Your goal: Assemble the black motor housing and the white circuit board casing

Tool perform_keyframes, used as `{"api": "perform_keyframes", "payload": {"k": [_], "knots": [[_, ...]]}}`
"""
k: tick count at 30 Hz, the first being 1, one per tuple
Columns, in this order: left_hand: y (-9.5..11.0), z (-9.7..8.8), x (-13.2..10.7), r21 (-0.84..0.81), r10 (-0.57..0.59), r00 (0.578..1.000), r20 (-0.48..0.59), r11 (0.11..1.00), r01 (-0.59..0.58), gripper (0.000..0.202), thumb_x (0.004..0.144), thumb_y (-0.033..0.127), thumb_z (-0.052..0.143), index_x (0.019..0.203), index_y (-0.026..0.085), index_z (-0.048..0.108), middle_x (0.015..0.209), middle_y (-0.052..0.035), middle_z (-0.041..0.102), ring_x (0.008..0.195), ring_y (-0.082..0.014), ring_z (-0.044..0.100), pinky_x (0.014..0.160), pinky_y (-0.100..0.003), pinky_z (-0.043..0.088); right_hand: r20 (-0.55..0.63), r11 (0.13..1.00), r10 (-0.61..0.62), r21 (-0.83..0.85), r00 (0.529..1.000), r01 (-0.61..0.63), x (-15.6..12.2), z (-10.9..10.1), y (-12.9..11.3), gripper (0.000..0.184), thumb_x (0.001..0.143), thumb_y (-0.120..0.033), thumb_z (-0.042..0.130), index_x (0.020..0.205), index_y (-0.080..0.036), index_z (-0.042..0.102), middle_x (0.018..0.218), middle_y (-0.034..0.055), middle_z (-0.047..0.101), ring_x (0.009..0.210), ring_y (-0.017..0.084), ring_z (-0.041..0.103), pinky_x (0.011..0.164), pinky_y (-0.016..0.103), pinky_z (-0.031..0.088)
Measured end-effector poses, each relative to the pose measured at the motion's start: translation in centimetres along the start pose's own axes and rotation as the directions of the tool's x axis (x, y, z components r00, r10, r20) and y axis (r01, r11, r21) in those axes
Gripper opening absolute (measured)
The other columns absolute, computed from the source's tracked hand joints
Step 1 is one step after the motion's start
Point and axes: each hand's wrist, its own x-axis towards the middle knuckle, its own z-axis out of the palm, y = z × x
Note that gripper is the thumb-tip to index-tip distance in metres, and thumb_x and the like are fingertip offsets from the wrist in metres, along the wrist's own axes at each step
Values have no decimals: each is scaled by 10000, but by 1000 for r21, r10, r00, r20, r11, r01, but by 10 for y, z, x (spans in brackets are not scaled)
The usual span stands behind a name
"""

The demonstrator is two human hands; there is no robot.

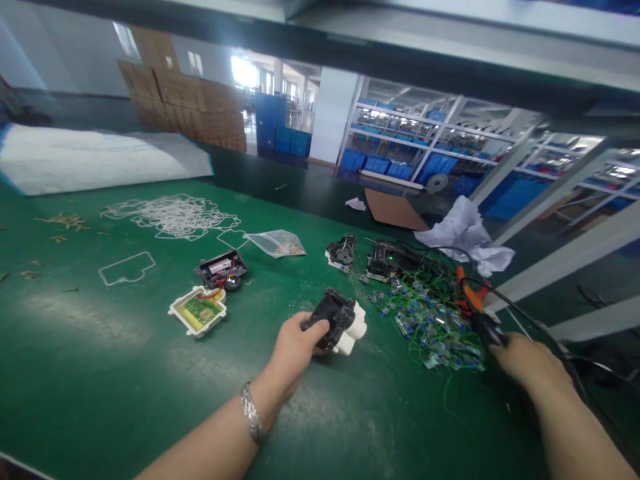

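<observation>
My left hand [297, 343] is closed around a black and white plastic housing [330, 320], its thumb on the black part and the white knobs facing right. At the right, my right hand [533, 367] grips a black-handled tool [489, 328] with an orange part ahead of it; its exact kind is unclear. Left of that tool lies a heap of small clear-and-blue parts with green wires [433, 323]. Farther left rest an opened yellow-and-white housing half with a green circuit board [200, 311] and a black housing half [220, 267], joined by wires.
Behind the held housing are two black assemblies [343, 252] [383, 260]. White ring gaskets [175, 217] form a tangled pile, beside a clear bag of small brass-coloured pieces [277, 245]. Crumpled white paper [463, 230], cables and a slanted metal post [555, 260] stand at the right.
</observation>
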Motion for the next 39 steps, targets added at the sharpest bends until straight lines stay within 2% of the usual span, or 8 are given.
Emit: {"api": "perform_keyframes", "payload": {"k": [4,7,11,14,17,23,34,39], "knots": [[4,1,-4,-196,-32,997,77,980,47,320,615,338,663,798,120,518,695,-17,576,643,-143,560,593,-283,483,134,1000,-4,-25,991,8,-10,38,-67,351,613,-468,655,813,-182,612,748,54,549,659,218,530,634,380,438],[5,2,-7,-267,13,989,149,963,27,304,628,266,659,862,132,519,799,-27,596,711,-144,566,630,-274,475,605,909,-23,343,796,-235,-44,76,-116,602,740,-552,544,1184,-166,418,1096,135,510,983,248,513,835,435,426],[4,2,-8,-273,64,979,194,962,-9,331,631,223,662,923,142,530,858,-35,606,776,-157,567,649,-250,454,748,672,-207,577,631,-464,-85,111,-147,819,721,-520,627,1307,-174,172,1265,157,371,1129,245,412,940,401,358],[2,1,-4,-167,64,973,220,986,-27,363,654,275,669,955,117,541,888,-69,615,799,-179,570,676,-265,447,768,582,-217,598,603,-552,-94,118,-147,819,667,-485,695,1268,-203,214,1188,129,447,1067,257,464,890,386,394],[0,-1,1,-57,82,977,196,996,-72,362,646,288,688,928,99,564,871,-76,628,796,-179,571,719,-267,434,768,588,-215,595,603,-548,-92,116,-141,745,620,-431,739,1192,-223,308,1128,101,481,1019,260,487,828,365,425],[6,-15,13,-127,39,987,156,992,-19,335,606,298,713,858,106,604,733,-40,626,645,-137,555,599,-227,420,759,550,-30,556,651,-623,-79,111,-128,738,553,-415,772,1153,-229,384,1016,55,522,861,206,519,688,286,444],[18,-34,22,-251,-14,991,131,967,47,289,547,239,744,774,112,617,680,-24,616,561,-117,540,542,-228,428,840,180,-68,540,538,-822,-67,105,-108,691,547,-231,708,1174,-242,417,1165,75,498,985,261,519,818,390,430],[17,-34,23,-258,-44,990,133,963,77,222,587,225,711,745,105,610,654,-35,615,544,-135,549,525,-251,450,870,109,-169,484,463,-868,-67,105,-107,674,587,-226,667,1203,-211,394,1168,100,506,1020,277,508,869,427,399]]}}
